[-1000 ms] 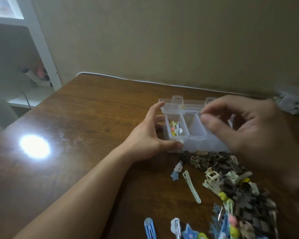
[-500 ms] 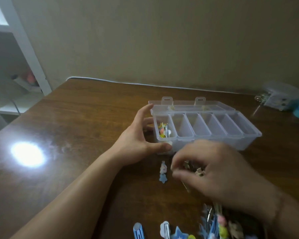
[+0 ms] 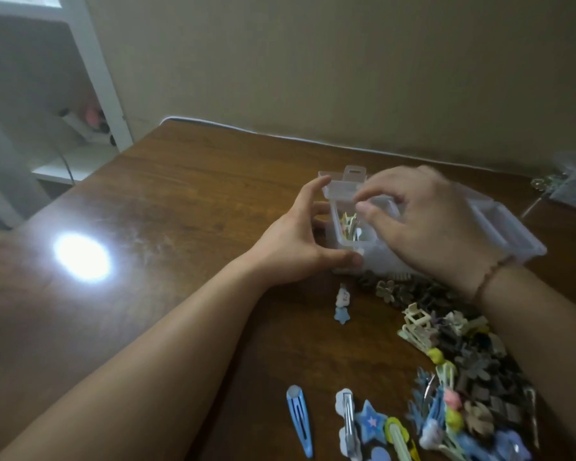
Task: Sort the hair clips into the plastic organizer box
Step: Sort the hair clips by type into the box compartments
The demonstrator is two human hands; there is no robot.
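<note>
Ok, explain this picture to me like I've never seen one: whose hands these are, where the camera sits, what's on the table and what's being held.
There is no machine here. A person wears a camera on the head, so you look forward and down at their own two bare arms. The left hand grips the near left end of a clear plastic box with its lid open, steadying it on the brown wooden table. The right hand hovers over the box's leftmost slot, thumb and finger pinched together; the blur hides whether a clip is between them. That slot already holds a few colourful clips. A pile of hair clips waits on the table nearer the person, with a blue snap clip lying apart.
</note>
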